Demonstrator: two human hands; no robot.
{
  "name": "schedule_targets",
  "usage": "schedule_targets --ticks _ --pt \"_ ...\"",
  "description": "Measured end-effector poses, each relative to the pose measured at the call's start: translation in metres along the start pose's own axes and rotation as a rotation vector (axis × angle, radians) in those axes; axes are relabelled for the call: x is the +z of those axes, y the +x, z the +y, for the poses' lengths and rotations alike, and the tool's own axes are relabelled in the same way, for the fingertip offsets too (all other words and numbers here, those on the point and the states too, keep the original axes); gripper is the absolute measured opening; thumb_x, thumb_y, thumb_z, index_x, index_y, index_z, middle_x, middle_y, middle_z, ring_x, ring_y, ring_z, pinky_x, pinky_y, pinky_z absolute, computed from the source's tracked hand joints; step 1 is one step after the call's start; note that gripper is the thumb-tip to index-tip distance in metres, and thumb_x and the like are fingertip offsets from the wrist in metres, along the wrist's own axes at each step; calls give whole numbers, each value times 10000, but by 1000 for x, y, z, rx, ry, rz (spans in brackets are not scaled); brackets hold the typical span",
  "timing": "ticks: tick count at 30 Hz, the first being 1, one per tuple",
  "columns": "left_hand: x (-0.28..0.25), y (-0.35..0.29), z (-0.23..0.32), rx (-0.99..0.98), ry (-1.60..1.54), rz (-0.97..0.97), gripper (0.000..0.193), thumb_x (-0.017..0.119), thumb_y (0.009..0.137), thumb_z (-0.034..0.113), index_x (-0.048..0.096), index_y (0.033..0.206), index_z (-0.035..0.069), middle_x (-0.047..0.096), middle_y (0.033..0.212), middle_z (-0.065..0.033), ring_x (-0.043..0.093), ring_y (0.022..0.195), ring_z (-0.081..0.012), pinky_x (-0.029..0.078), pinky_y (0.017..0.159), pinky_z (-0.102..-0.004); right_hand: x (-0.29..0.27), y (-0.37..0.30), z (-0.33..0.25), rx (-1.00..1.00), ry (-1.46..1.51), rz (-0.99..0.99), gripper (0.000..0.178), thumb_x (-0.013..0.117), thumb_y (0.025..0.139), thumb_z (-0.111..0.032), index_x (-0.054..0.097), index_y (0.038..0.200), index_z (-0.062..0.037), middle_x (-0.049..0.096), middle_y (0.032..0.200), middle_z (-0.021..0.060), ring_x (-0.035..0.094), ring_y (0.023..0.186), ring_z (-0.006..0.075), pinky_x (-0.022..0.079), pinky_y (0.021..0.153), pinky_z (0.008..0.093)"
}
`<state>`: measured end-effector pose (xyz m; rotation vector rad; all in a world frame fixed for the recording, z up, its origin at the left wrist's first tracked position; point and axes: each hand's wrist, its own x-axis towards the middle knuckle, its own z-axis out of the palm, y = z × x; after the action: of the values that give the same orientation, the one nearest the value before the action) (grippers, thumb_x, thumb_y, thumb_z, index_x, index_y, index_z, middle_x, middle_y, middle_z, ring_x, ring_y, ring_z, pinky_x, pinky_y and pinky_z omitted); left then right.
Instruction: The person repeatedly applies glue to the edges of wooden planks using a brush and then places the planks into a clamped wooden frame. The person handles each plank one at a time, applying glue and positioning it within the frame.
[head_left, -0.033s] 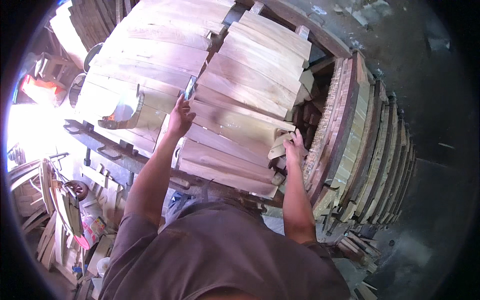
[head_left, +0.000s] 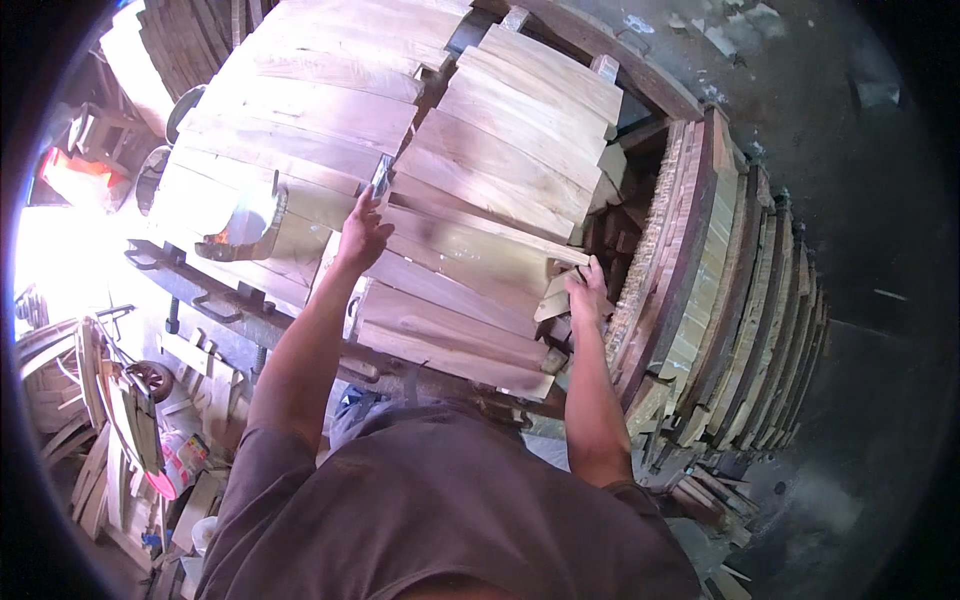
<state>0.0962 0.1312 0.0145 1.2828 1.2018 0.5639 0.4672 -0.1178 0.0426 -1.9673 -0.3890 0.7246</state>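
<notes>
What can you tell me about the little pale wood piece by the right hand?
This small, pale tan, angular wood piece looks flat-faced, with straight cut edges. It lies slanted near the right ends of the long, pale, flat wooden boards. The person's bare right hand touches its right side and partly hides it; a firm grip isn't clear.

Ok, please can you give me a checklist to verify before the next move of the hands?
1. Left hand at the shiny object: ok, fingers reach its near end.
2. Right hand at the narrow board: ok, fingers are by its right end.
3. Firm grip of either hand: cannot tell.
4. Small wood piece clear of the right hand: not ok, the hand overlaps it in view.
</notes>
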Motion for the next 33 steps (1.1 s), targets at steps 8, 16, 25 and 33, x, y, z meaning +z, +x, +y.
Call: schedule_targets --ticks 8,16,25,33 --pt "13 10 -5 98 166 -47 579 732 846 9 558 1398 11 740 1125 -104 671 1070 -190 508 973 -328 5 9 -9 29 69 132 538 685 818 68 512 1318 -29 648 1214 122 635 1014 182 537 783 294" --pt "-3 27 -12 21 84 45 648 803 846 296 582 1385 10 736 1165 -147 702 1027 -218 527 931 -348 17 30 -8 10 229 183 531 586 759 192 547 1253 3 674 1042 118 590 816 142 504 667 272" --pt "9 36 59 -307 -195 16 570 744 888 227 580 1322 -104 701 958 -155 654 848 -167 511 736 -287 75 -28 44 34 -199 -95 354 660 769 63 625 1116 7 672 901 89 627 783 178 527 736 308" --pt "7 -12 81 -212 -79 -81 313 643 936 134 638 1193 -44 689 957 -111 665 897 -193 539 804 -325 126 -81 -57 711 1011 -255 454 668 829 -23 547 1266 5 652 1124 200 665 986 319 530 877 438"
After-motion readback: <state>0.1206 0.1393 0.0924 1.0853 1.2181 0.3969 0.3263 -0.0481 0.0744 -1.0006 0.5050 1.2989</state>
